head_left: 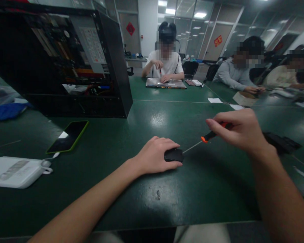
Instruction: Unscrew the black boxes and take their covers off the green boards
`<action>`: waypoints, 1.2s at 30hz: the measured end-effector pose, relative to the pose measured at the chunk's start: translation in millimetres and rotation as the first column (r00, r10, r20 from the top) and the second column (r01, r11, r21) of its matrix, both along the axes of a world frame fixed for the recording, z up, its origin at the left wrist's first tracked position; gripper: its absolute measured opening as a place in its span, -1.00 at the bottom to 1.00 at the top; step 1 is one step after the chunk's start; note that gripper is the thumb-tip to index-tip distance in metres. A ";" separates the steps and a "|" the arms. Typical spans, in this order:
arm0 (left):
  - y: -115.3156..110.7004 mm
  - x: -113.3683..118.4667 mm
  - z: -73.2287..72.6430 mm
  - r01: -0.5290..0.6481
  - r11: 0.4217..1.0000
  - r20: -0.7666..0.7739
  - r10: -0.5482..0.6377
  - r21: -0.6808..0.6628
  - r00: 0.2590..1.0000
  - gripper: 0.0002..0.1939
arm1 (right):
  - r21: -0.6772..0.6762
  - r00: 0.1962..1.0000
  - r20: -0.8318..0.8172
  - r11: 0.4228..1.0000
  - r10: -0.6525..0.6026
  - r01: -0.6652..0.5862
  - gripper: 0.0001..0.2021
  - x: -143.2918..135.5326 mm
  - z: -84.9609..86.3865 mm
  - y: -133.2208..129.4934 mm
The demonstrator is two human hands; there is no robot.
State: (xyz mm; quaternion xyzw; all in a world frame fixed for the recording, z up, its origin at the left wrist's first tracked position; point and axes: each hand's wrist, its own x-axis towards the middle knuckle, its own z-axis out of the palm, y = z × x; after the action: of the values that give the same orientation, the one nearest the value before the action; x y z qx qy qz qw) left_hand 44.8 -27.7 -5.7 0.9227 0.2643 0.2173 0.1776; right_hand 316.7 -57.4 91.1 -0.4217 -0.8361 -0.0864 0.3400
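My left hand is closed around a small black, rounded box-like object on the green table, thumb on the near side and fingers on the far side. Most of that object is hidden under my palm, so its kind is unclear. In my right hand is a screwdriver with an orange and black handle, fingers wrapped round it. Its thin metal shaft slants down to the left, and the tip is at the right end of the black object. Whether the tip is inside or only touching I cannot tell.
An open black computer case stands at the back left. Before it lie a green-edged phone and a white power bank with a cable. Black parts rest beyond my right forearm. Across the green table, a person works on a flat panel.
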 end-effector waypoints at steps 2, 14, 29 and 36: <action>-1.3 3.2 -1.7 -0.007 1.000 -0.011 0.007 0.003 1.000 -0.54 | 0.049 0.997 -0.061 0.997 -0.053 0.056 -0.57 14.1 -20.2 8.0; -1.4 5.3 -12.1 -0.032 0.999 0.032 0.034 -0.040 0.999 -0.64 | -0.074 0.989 -0.125 0.995 -0.080 0.071 -0.53 25.3 -52.5 27.0; -0.3 5.4 -16.4 -0.043 0.999 0.039 0.044 -0.032 0.998 -0.64 | -0.008 1.000 0.003 1.000 -0.028 0.028 -0.50 28.2 -47.6 23.0; 0.9 5.5 -20.3 -0.031 0.999 0.043 0.032 -0.023 0.999 -0.63 | -0.016 1.000 0.021 1.000 -0.010 0.011 -0.50 26.7 -50.6 24.9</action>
State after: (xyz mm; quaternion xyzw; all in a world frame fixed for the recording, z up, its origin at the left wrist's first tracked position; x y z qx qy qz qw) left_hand 50.3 -26.8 -26.0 0.9114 0.2775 0.2372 0.1901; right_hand 343.4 -32.5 40.5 -0.4279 -0.8381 -0.0860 0.3273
